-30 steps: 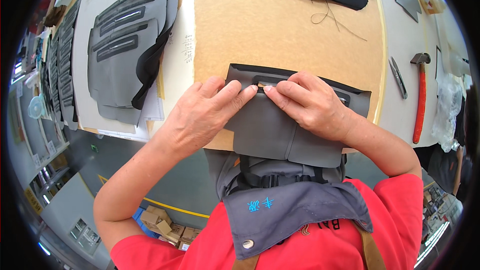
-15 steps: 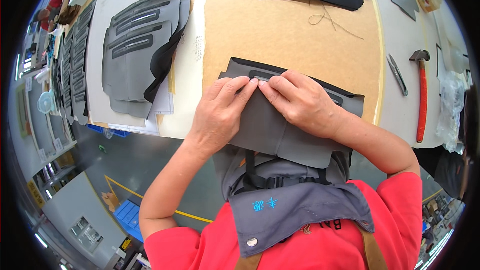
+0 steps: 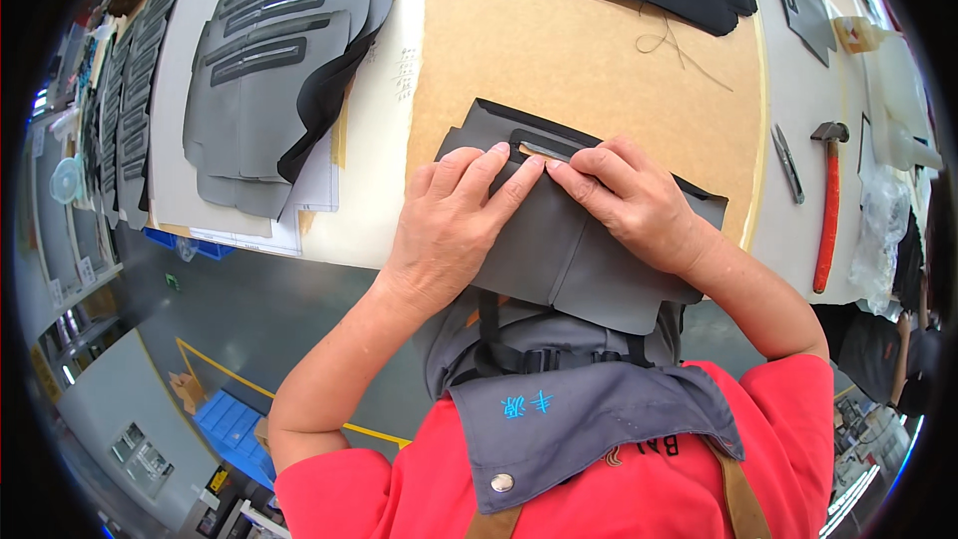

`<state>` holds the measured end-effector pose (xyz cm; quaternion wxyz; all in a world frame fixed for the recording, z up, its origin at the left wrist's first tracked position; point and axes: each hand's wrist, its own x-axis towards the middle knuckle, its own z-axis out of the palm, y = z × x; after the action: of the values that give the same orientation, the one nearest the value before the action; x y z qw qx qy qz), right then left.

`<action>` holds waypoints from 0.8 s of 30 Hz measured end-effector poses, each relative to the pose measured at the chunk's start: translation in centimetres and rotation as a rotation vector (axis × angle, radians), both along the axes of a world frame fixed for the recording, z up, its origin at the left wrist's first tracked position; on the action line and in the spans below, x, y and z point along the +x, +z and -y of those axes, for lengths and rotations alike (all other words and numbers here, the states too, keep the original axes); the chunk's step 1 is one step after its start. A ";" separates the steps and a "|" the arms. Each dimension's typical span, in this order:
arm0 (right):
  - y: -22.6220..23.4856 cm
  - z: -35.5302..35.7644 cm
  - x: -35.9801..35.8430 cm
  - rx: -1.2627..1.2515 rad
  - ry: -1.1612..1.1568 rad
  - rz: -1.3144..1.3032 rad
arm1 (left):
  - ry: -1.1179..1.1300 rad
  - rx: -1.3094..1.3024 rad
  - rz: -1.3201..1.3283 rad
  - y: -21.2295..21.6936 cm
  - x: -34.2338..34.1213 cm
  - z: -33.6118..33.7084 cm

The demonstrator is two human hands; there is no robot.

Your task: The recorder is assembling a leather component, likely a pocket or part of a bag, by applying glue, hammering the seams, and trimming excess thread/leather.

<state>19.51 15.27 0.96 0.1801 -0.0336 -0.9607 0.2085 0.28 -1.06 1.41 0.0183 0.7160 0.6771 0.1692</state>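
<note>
Head view: on the desk [image 3: 599,70] lay our grey fabric panel [image 3: 559,250], its near edge overhanging. Left hand [image 3: 454,225] and right hand [image 3: 624,195] pressed flat, fingertips together at its slot [image 3: 544,148]; uneven pressure could crease it.

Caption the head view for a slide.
Both hands, left and right, press a grey fabric panel flat at its slot on the cardboard-topped table.

Sewing workshop, stacked fabric panels [image 3: 269,90], hammer [image 3: 828,200]
</note>
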 end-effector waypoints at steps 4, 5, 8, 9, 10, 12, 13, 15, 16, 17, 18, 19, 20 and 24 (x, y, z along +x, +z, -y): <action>0.1 0.3 -0.1 -0.114 -0.111 0.001 | 0.001 0.010 -0.006 0.2 0.6 -0.2; 0.2 0.3 0.2 -0.110 -0.106 0.010 | 0.006 0.014 0.003 0.1 0.8 -0.2; 0.4 0.6 0.7 -0.339 -0.200 0.071 | -0.013 -0.017 0.006 -0.1 0.8 0.1; 0.4 0.6 0.8 -0.319 -0.193 0.047 | -0.002 -0.015 0.019 -0.2 0.8 0.1; 0.3 0.6 0.9 -0.299 -0.186 0.023 | 0.009 -0.015 0.032 -0.2 0.9 0.1; 0.2 0.4 1.2 -0.213 -0.162 0.015 | 0.012 -0.018 0.041 -0.2 1.1 -0.1; 0.1 0.4 1.2 -0.128 -0.134 0.004 | 0.019 -0.023 0.046 -0.2 1.2 -0.1; 0.1 0.3 1.4 -0.102 -0.122 0.013 | 0.017 -0.029 0.049 -0.1 1.2 -0.3; 0.1 0.3 1.5 -0.075 -0.108 0.022 | 0.017 -0.034 0.052 -0.1 1.2 -0.3; 0.1 0.2 1.5 -0.076 -0.111 0.024 | 0.014 -0.035 0.054 -0.1 1.2 -0.3; 0.2 0.2 1.5 -0.057 -0.090 0.015 | 0.005 -0.036 0.045 0.0 1.1 -0.3; 0.2 0.2 1.5 -0.038 -0.070 0.007 | -0.004 -0.036 0.037 0.0 1.0 -0.2; 0.3 0.3 1.5 -0.039 -0.072 0.007 | -0.006 -0.038 0.037 0.2 1.1 -0.2; 0.4 0.6 1.4 0.013 -0.090 0.026 | -0.052 -0.048 -0.062 0.7 1.8 -0.4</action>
<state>20.89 14.67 1.37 0.1768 -0.0785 -0.9619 0.1934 2.05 -0.65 2.13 0.0191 0.7376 0.6622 0.1303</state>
